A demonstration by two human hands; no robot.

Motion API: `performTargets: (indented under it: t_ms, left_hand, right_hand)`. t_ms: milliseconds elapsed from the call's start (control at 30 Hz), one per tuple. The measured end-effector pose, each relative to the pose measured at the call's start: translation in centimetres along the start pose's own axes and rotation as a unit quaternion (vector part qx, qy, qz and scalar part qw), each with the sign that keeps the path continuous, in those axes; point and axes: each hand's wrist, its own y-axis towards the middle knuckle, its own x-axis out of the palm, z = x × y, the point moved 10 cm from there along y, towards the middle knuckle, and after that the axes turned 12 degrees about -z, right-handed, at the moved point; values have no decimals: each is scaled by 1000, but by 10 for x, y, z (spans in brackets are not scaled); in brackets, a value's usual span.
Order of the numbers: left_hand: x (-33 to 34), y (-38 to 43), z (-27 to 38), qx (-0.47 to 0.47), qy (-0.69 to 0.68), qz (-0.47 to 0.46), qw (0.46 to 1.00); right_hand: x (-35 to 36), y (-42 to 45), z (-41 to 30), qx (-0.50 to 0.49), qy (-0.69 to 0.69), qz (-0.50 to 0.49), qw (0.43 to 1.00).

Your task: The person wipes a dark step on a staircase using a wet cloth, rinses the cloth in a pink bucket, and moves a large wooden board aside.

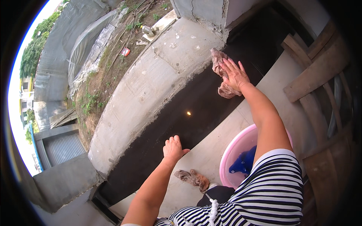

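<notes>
My right hand (235,76) presses a crumpled, brownish-pink cloth (218,58) flat against a long, dark, glossy slab (172,115). The cloth bulges out beyond the fingertips and below the palm. Lower and to the left, my left hand (173,149) leans on the slab near its inner edge, fingers bent and thumb out to the side; I see nothing in it. A second damp-looking cloth (193,178) lies bunched on the pale floor (209,152) below that hand. A pink plastic basin (226,163) stands beside my right arm, with a blue item (243,162) in it.
Beyond the slab runs a rough concrete ledge (135,104), with a concrete pillar (199,12) at its far end. Wooden boards (316,73) are piled at right. Outside are bare soil with plants (90,99), grey sheeting (56,67) and a small red-and-white item (125,51).
</notes>
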Motion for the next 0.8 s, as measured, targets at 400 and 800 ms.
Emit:
performTargets:
  t_ms: [400, 800]
  left_hand:
    - [4, 33, 14, -64, 31, -59, 996]
    - [4, 36, 11, -54, 10, -32, 998]
  right_hand:
    - [-3, 19, 182, 285, 55, 19, 957]
    - [67, -17, 198, 347, 153, -20, 925]
